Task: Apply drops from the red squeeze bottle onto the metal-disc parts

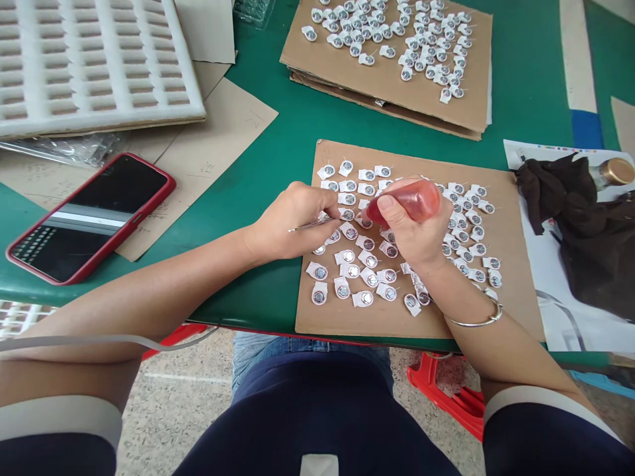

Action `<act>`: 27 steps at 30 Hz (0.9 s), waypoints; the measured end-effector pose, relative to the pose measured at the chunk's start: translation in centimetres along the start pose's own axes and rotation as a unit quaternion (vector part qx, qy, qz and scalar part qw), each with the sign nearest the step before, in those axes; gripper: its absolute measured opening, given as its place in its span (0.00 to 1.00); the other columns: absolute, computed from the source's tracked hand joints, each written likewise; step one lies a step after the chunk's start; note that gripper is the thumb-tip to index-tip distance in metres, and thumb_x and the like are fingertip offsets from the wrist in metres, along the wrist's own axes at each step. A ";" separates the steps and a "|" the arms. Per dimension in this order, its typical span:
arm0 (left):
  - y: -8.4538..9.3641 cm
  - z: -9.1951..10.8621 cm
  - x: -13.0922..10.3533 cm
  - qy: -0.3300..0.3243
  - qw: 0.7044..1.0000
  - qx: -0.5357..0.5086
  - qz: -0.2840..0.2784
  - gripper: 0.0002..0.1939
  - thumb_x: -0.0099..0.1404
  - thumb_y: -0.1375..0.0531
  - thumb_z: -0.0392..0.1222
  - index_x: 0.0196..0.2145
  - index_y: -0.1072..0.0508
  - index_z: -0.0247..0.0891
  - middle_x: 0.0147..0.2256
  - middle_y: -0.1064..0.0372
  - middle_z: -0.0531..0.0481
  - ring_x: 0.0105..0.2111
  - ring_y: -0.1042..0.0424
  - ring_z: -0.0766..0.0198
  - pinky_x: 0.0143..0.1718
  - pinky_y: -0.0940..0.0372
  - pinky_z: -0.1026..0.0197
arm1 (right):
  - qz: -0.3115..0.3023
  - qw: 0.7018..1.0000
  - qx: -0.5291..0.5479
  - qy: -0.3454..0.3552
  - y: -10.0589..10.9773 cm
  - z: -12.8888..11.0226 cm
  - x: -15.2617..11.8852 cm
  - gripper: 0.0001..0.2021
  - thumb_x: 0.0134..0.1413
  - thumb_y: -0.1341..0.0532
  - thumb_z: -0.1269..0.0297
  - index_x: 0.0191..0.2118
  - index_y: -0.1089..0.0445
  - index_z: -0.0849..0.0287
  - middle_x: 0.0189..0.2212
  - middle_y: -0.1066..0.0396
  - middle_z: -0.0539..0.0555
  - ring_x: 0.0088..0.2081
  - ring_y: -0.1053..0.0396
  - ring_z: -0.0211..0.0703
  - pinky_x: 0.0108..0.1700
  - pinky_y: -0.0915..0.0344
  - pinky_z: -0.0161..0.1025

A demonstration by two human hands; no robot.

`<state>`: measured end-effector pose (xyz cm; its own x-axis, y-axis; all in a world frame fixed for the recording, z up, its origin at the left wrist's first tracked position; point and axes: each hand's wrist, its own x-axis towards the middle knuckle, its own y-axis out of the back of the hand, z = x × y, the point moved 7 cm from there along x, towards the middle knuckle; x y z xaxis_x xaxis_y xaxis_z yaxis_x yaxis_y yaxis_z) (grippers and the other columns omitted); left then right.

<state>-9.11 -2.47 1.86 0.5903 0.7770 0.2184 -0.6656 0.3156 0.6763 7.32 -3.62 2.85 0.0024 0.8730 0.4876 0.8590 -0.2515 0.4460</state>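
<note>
My left hand [297, 221] is closed around a slim metal tool [313, 225], whose one end sticks out past the fingers; its other end is hard to make out. In my right hand [414, 231] is a translucent red squeeze bottle [419, 200], tilted with its narrow tip down to the left. The tip is close to small white pieces with round silvery discs [347, 214], between the two hands. Many such pieces lie spread over a brown cardboard sheet [397, 324]. Some are hidden beneath my hands.
A stack of cardboard [337, 86] with more such pieces stands at the back. A white foam tray [99, 119] and a red-cased phone [92, 218] are on the left. Dark cloth [595, 244] and a gold-capped bottle [618, 172] lie on white paper at right.
</note>
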 end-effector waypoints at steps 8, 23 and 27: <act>0.0 -0.3 0.1 0.006 1.000 -0.014 0.007 0.05 0.54 0.43 0.33 0.26 0.26 0.34 0.24 0.29 0.53 0.23 0.32 0.69 0.23 0.41 0.67 | -0.003 1.000 -0.002 0.004 -0.1 -0.1 -0.2 0.09 0.49 0.37 0.55 0.30 0.33 0.54 0.28 0.30 0.51 0.31 0.31 0.41 0.35 0.30 0.46; 0.1 -0.7 0.3 0.042 0.997 -0.066 0.014 0.06 0.51 0.42 0.29 0.24 0.27 0.34 0.22 0.28 0.54 0.23 0.31 0.70 0.23 0.40 0.68 | -0.009 0.999 0.017 0.031 -0.7 -0.8 0.0 0.07 0.49 0.37 0.58 0.30 0.33 0.54 0.28 0.31 0.50 0.32 0.31 0.40 0.37 0.30 0.45; 0.1 -0.7 0.4 0.055 0.996 -0.065 0.013 0.05 0.50 0.42 0.29 0.23 0.27 0.33 0.22 0.29 0.54 0.22 0.32 0.70 0.22 0.41 0.69 | -0.007 0.999 0.021 0.029 -0.6 -0.8 -0.1 0.08 0.49 0.37 0.58 0.32 0.33 0.55 0.29 0.31 0.50 0.32 0.32 0.40 0.37 0.31 0.44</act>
<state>-9.30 -1.77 1.55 0.5233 0.8384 0.1525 -0.7383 0.3568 0.5723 6.38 -3.84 3.14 -0.0388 0.8505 0.5245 0.8794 -0.2201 0.4220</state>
